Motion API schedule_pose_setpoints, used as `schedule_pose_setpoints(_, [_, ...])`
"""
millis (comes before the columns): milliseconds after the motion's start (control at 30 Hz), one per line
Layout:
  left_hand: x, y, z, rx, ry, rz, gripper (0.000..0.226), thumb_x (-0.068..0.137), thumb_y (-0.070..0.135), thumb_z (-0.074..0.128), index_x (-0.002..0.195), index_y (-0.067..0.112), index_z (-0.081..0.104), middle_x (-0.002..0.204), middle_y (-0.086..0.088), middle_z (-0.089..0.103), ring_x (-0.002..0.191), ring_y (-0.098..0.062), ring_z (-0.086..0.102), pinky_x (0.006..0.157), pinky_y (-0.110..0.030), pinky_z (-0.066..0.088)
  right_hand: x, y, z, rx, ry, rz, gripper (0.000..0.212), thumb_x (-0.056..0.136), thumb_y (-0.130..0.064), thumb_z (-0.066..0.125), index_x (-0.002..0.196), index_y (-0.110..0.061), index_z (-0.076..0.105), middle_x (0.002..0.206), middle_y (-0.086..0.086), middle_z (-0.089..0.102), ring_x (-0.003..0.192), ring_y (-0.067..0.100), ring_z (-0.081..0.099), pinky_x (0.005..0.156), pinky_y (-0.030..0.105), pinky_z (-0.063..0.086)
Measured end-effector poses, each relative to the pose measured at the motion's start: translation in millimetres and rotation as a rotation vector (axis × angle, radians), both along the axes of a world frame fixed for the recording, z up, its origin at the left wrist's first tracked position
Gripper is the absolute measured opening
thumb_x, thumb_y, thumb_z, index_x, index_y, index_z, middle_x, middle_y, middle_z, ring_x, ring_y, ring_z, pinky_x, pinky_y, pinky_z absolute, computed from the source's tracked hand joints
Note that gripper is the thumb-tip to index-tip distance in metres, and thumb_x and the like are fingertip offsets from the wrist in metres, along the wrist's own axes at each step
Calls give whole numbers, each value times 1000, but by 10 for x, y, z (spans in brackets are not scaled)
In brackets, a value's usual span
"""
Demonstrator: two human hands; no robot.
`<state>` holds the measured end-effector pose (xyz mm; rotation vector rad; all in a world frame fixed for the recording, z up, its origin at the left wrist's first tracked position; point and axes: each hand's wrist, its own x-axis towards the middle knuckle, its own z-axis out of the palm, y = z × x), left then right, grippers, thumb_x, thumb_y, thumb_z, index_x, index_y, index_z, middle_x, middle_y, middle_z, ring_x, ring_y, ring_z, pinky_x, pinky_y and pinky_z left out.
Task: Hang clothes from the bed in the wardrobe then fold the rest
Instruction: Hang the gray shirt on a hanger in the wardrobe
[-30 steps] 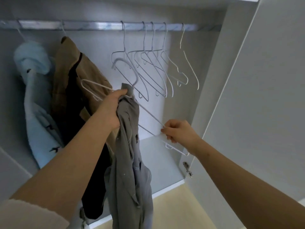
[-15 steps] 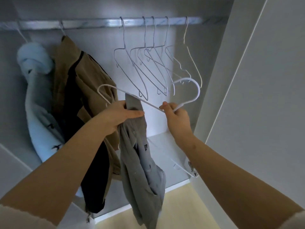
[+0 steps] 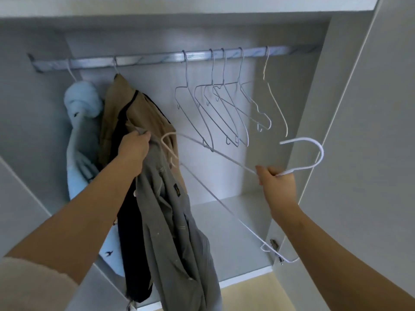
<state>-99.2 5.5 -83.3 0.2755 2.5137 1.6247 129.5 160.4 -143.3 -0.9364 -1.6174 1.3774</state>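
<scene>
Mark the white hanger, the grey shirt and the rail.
white hanger (image 3: 301,139): head view, top of its hook.
grey shirt (image 3: 170,221): head view, middle of the cloth.
rail (image 3: 148,60): head view, bare middle stretch.

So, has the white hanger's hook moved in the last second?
Yes: the white hanger's hook swung right, past the empty hangers toward the wardrobe's right wall.

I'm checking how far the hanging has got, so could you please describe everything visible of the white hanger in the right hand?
The white hanger is thin and wire-like, seemingly coated, with a large open hook curving up and right. It is off the rail, tilted: one shoulder end lies at the grey garment gripped by the left hand, the other hangs low near the door hinge. The right hand pinches its neck just below the hook.
</scene>
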Motion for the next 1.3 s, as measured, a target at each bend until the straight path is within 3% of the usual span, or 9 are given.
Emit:
schedule_pose_setpoints(400, [166,84,158,138,-36,-80,46,97,29,46,133,1,44,133,-13,49,119,-29,49,101,-34,39,-13,-31,73,79,-149,134,34,87,-14,58,57,-6,44,42,-3,34,37,7,26,33,13,20])
schedule_pose_setpoints(567, [565,173,181,248,-87,-245,15,94,28,52,85,18,59,97,0,63,97,-21,59,92,-33,45,-188,-178,94,81,-201,178,41,92,-23,54,55,-6,50,43,-5,42,41,10,34,32,8,26])
schedule_pose_setpoints(667, [769,153,175,395,-218,-392,13,94,23,53,91,16,64,90,-2,68,81,-16,66,71,-28,54,-277,-258,100,41,-173,196,27,93,-21,50,75,-3,60,52,-2,42,46,11,36,39,16,31])
schedule_pose_setpoints(733, [863,114,174,499,-302,-511,16,94,18,51,96,11,65,83,-3,70,68,-12,68,58,-23,54,-322,-293,101,2,-105,224,13,93,-19,48,94,-19,61,54,-4,45,45,7,39,39,15,34])
schedule_pose_setpoints(833, [978,81,143,543,-375,-681,18,90,17,52,94,9,67,82,-4,73,70,-12,69,58,-21,54,-411,-325,77,-35,-34,332,20,94,-21,48,107,-32,58,55,-4,52,43,7,40,42,18,38])
schedule_pose_setpoints(1000, [1061,11,86,449,-415,-895,20,73,27,61,78,17,78,82,-2,73,74,-12,69,62,-21,53,-475,-306,81,-158,34,329,15,93,-16,49,84,-16,60,51,-3,54,46,10,47,48,23,39])
schedule_pose_setpoints(1067, [993,-11,86,286,-180,-790,16,78,27,65,71,19,77,75,0,72,74,-14,67,63,-23,55,-456,-230,119,-119,12,235,23,90,-18,52,68,-14,52,56,3,51,54,16,47,52,25,42])
schedule_pose_setpoints(1200, [849,110,37,-516,961,-483,33,90,36,53,103,9,67,116,-6,62,116,-23,46,100,-37,32,-451,-192,250,-82,71,221,37,84,-19,56,54,-20,35,47,-4,36,50,15,33,45,25,30])
schedule_pose_setpoints(1300, [885,228,1,-619,926,-611,36,91,44,48,112,16,53,104,-1,62,110,-23,53,103,-38,31,-440,-201,371,-15,86,275,41,82,-15,57,49,-23,35,40,-8,36,49,15,33,53,30,29])
